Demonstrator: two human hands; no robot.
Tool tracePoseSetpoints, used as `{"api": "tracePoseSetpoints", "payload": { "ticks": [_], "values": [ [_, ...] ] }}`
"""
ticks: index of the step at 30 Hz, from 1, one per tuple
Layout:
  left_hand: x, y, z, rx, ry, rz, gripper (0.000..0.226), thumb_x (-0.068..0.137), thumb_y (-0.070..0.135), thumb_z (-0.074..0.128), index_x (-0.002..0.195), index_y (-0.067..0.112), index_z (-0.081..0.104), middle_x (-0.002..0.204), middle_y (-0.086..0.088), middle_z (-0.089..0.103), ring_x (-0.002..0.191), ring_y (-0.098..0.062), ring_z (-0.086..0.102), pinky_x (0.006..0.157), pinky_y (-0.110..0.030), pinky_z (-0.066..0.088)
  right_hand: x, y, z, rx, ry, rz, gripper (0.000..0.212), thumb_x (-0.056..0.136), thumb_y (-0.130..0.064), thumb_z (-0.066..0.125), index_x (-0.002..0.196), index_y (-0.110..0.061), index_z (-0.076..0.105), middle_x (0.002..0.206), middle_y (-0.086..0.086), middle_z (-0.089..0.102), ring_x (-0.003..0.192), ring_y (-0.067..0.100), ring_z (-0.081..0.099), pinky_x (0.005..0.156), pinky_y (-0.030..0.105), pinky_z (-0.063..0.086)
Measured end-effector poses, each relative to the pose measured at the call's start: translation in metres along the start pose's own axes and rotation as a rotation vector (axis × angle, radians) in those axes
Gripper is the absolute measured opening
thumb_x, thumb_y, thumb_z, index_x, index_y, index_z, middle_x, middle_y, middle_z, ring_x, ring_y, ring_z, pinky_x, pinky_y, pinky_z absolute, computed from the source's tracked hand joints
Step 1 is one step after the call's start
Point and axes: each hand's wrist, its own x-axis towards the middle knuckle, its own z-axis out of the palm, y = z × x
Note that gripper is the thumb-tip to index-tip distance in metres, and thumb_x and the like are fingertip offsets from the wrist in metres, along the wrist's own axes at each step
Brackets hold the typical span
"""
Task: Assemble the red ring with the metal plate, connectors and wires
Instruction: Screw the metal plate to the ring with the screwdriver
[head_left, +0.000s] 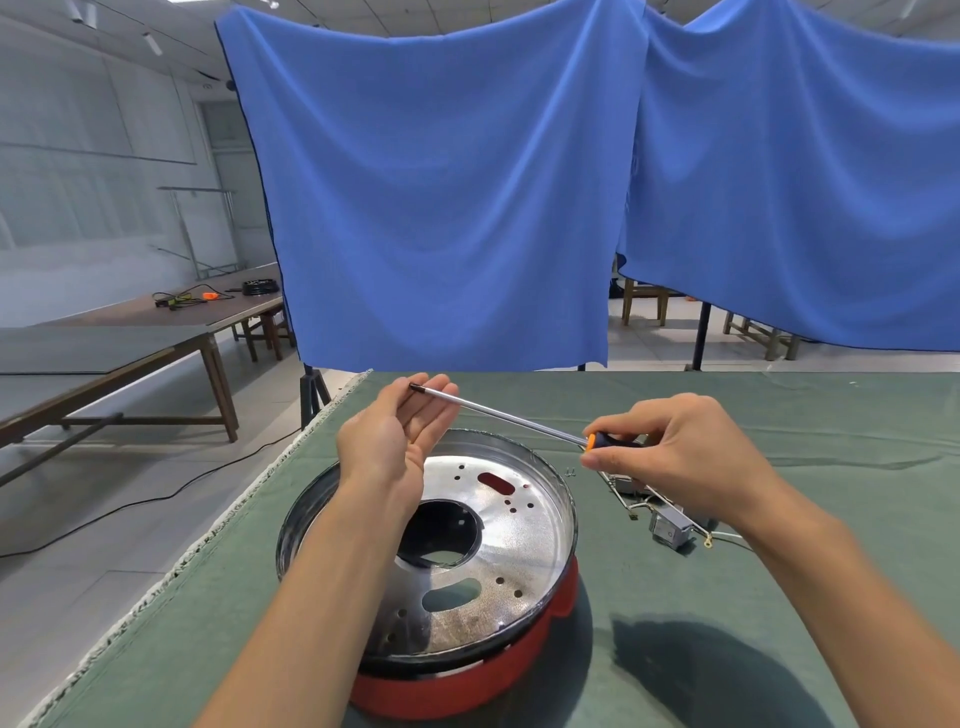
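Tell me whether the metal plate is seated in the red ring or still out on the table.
Seated: the metal plate sits on top of the red ring, whose red shows below its rim.

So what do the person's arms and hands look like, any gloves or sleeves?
No gloves and no sleeves in view: both forearms are bare right up to the picture's lower edge. The left hand and right hand show no rings, watch or markings.
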Motion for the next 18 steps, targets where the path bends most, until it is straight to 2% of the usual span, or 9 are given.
{"api": "tracePoseSetpoints", "payload": {
  "ticks": [2, 4, 7, 9, 10, 12, 15, 17, 18],
  "values": [
    [0.0, -0.002, 0.001, 0.049, -0.004, 0.05, 0.021, 0.098, 0.009, 0.048, 0.092, -0.005, 0.062, 0.082, -0.019, 0.073, 0.076, -0.027, 0.073, 0.058, -0.031, 0.059, 0.0, -0.001, 0.0, 0.032, -0.01, 0.009, 0.01, 0.071, -0.038, 0.077, 0.079, -0.04, 0.072, 0.069, -0.01, 0.068, 0.051, 0.018, 0.059, 0.054, 0.031, 0.051],
    [0.0, -0.004, 0.003, 0.082, -0.007, 0.101, 0.023, 0.099, 0.01, 0.046, 0.092, -0.005, 0.062, 0.079, -0.017, 0.073, 0.075, -0.026, 0.073, 0.057, -0.03, 0.058, 0.0, -0.003, 0.001, 0.082, -0.04, 0.029, 0.006, 0.072, -0.038, 0.076, 0.077, -0.035, 0.073, 0.066, -0.002, 0.067, 0.044, 0.012, 0.054, 0.048, 0.024, 0.047],
    [-0.001, -0.004, 0.005, 0.106, -0.012, 0.151, 0.026, 0.1, 0.013, 0.044, 0.09, -0.003, 0.062, 0.076, -0.015, 0.074, 0.073, -0.025, 0.073, 0.057, -0.029, 0.058, -0.001, -0.008, 0.001, 0.159, -0.115, 0.078, 0.01, 0.075, -0.037, 0.074, 0.074, -0.028, 0.076, 0.069, 0.017, 0.066, 0.045, 0.013, 0.056, 0.052, 0.033, 0.051],
    [-0.003, -0.001, 0.007, 0.099, -0.024, 0.155, 0.027, 0.1, 0.015, 0.044, 0.09, -0.002, 0.062, 0.077, -0.015, 0.074, 0.074, -0.025, 0.073, 0.057, -0.03, 0.058, -0.001, -0.012, 0.001, 0.22, -0.139, 0.111, 0.012, 0.076, -0.036, 0.074, 0.076, -0.024, 0.077, 0.072, 0.021, 0.066, 0.046, 0.016, 0.058, 0.054, 0.042, 0.053],
    [-0.004, -0.001, 0.009, 0.096, -0.041, 0.146, 0.027, 0.1, 0.016, 0.045, 0.091, -0.002, 0.062, 0.078, -0.015, 0.074, 0.075, -0.026, 0.073, 0.058, -0.031, 0.058, -0.001, -0.013, 0.002, 0.246, -0.136, 0.121, 0.013, 0.076, -0.034, 0.074, 0.077, -0.022, 0.077, 0.073, 0.021, 0.067, 0.047, 0.018, 0.058, 0.054, 0.042, 0.053],
    [-0.011, -0.005, 0.015, 0.133, -0.108, 0.121, 0.026, 0.1, 0.017, 0.046, 0.093, -0.003, 0.061, 0.08, -0.016, 0.074, 0.076, -0.027, 0.073, 0.059, -0.032, 0.059, -0.001, -0.015, 0.003, 0.284, -0.124, 0.127, 0.012, 0.076, -0.031, 0.075, 0.077, -0.019, 0.078, 0.072, 0.019, 0.067, 0.047, 0.019, 0.059, 0.05, 0.032, 0.051],
    [-0.02, -0.014, 0.024, 0.215, -0.176, 0.109, 0.026, 0.1, 0.015, 0.044, 0.092, -0.004, 0.06, 0.079, -0.017, 0.074, 0.075, -0.027, 0.073, 0.056, -0.031, 0.058, -0.002, -0.018, 0.002, 0.339, -0.143, 0.151, 0.01, 0.075, -0.032, 0.077, 0.076, -0.022, 0.078, 0.067, 0.009, 0.069, 0.051, 0.017, 0.064, 0.048, 0.023, 0.051],
    [-0.021, -0.014, 0.026, 0.219, -0.145, 0.121, 0.026, 0.1, 0.015, 0.046, 0.089, -0.003, 0.06, 0.078, -0.017, 0.074, 0.074, -0.027, 0.073, 0.054, -0.03, 0.058, -0.002, -0.017, 0.0, 0.344, -0.111, 0.18, 0.018, 0.071, -0.042, 0.075, 0.074, -0.025, 0.077, 0.069, -0.002, 0.072, 0.059, 0.009, 0.067, 0.054, 0.016, 0.051],
    [-0.02, -0.013, 0.025, 0.216, -0.113, 0.127, 0.026, 0.099, 0.015, 0.046, 0.088, -0.003, 0.06, 0.077, -0.016, 0.073, 0.072, -0.026, 0.073, 0.053, -0.03, 0.058, -0.002, -0.016, -0.001, 0.293, -0.026, 0.173, 0.02, 0.071, -0.046, 0.074, 0.073, -0.026, 0.076, 0.07, -0.007, 0.072, 0.062, 0.002, 0.065, 0.056, 0.012, 0.048]
  ]
}}
